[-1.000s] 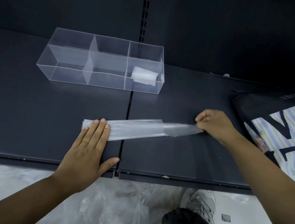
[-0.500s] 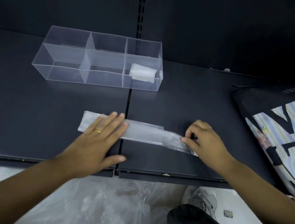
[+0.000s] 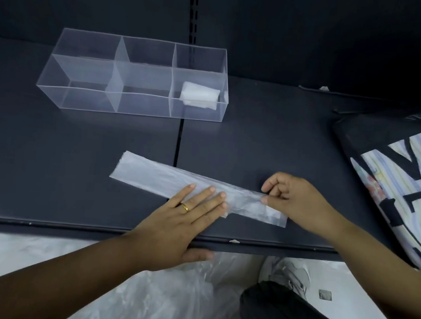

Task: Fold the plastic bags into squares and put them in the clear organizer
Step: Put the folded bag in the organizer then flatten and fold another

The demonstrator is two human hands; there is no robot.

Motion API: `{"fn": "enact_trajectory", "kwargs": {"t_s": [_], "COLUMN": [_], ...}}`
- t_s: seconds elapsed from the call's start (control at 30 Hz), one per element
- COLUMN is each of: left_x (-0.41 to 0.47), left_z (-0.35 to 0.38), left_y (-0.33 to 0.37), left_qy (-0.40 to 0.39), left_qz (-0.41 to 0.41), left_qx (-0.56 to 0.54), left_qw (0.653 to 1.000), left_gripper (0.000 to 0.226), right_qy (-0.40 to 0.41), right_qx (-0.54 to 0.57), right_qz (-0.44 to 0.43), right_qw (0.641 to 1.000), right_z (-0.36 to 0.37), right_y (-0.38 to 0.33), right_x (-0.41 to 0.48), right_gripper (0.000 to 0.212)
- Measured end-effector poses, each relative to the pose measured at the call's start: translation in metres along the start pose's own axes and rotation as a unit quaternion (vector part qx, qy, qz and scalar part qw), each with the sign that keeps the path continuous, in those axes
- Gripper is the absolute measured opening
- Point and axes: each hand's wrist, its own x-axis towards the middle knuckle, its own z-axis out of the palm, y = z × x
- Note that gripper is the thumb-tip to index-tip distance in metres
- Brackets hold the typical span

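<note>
A clear plastic bag (image 3: 152,177), folded into a long narrow strip, lies slanted on the dark shelf. My left hand (image 3: 186,221) presses flat on the strip's middle with straight fingers. My right hand (image 3: 294,202) has curled fingers and pinches the strip near its right end. The clear organizer (image 3: 130,106) with three compartments stands farther back at the left. One folded white bag (image 3: 199,98) lies in its right compartment.
A black tote bag (image 3: 401,181) with striped print lies at the right edge of the shelf (image 3: 50,170). Loose clear plastic (image 3: 154,294) is heaped on the floor below the shelf's front edge, beside my shoe (image 3: 288,275).
My left hand slid right along the strip, from its left end to the middle. My right hand came down from holding the end up and now pinches it on the shelf.
</note>
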Motion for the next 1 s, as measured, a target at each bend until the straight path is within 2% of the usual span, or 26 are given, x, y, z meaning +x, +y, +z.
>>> {"fn": "enact_trajectory", "kwargs": {"t_s": [0.13, 0.23, 0.3, 0.37, 0.43, 0.47, 0.53, 0.57, 0.63, 0.67, 0.7, 0.73, 0.8, 0.87, 0.9, 1.0], "left_x": [0.006, 0.008, 0.009, 0.012, 0.016, 0.017, 0.017, 0.014, 0.008, 0.005, 0.002, -0.001, -0.005, -0.009, -0.011, -0.015], "left_z": [-0.002, -0.008, -0.013, -0.018, -0.027, -0.035, -0.049, -0.056, -0.066, -0.07, -0.071, -0.071, -0.072, -0.073, -0.072, -0.06], "left_y": [0.0, 0.003, 0.013, 0.031, 0.048, 0.054, 0.058, 0.058, 0.056, 0.054, 0.05, 0.046, 0.037, 0.027, 0.022, 0.007], "left_qy": [-0.017, -0.003, 0.034, 0.068, 0.132, 0.178, 0.233, 0.238, 0.23, 0.215, 0.204, 0.2, 0.195, 0.172, 0.157, 0.138], "left_qz": [-0.047, -0.058, -0.067, -0.084, -0.134, -0.169, -0.208, -0.205, -0.191, -0.198, -0.207, -0.2, -0.176, -0.171, -0.18, -0.253], "left_qx": [-0.028, -0.04, -0.09, -0.195, -0.323, -0.393, -0.524, -0.569, -0.641, -0.671, -0.688, -0.7, -0.718, -0.754, -0.774, -0.8], "left_qw": [0.998, 0.997, 0.993, 0.975, 0.927, 0.886, 0.792, 0.76, 0.707, 0.682, 0.665, 0.656, 0.645, 0.61, 0.587, 0.526], "left_gripper": [0.087, 0.089, 0.092, 0.094, 0.089, 0.082, 0.051, 0.035, 0.021, 0.027, 0.038, 0.042, 0.033, 0.032, 0.033, 0.034], "right_qy": [-0.026, -0.07, -0.1, -0.134, -0.175, -0.197, -0.227, -0.223, -0.167, -0.147, -0.164, -0.217, -0.356, -0.449, -0.471, -0.482], "right_qx": [0.005, 0.062, 0.121, 0.174, 0.223, 0.242, 0.259, 0.251, 0.198, 0.17, 0.155, 0.167, 0.241, 0.264, 0.247, 0.148], "right_qz": [0.019, 0.048, 0.056, 0.038, 0.004, -0.012, -0.039, -0.055, -0.101, -0.122, -0.138, -0.144, -0.121, -0.11, -0.116, -0.12], "right_qw": [0.999, 0.994, 0.986, 0.975, 0.959, 0.95, 0.938, 0.94, 0.961, 0.967, 0.964, 0.951, 0.895, 0.847, 0.839, 0.856], "right_z": [-0.002, -0.005, -0.009, -0.012, -0.013, -0.013, -0.014, -0.015, -0.019, -0.02, -0.02, -0.017, -0.002, 0.013, 0.018, 0.028], "right_y": [-0.002, -0.011, -0.024, -0.044, -0.066, -0.077, -0.095, -0.101, -0.101, -0.099, -0.097, -0.094, -0.089, -0.087, -0.087, -0.084], "right_x": [-0.005, -0.012, -0.017, -0.022, -0.029, -0.031, -0.033, -0.032, -0.021, -0.013, -0.005, 0.003, 0.017, 0.028, 0.032, 0.038], "right_gripper": [0.008, 0.007, 0.012, 0.016, 0.021, 0.023, 0.025, 0.026, 0.034, 0.041, 0.054, 0.07, 0.093, 0.086, 0.076, 0.052]}}
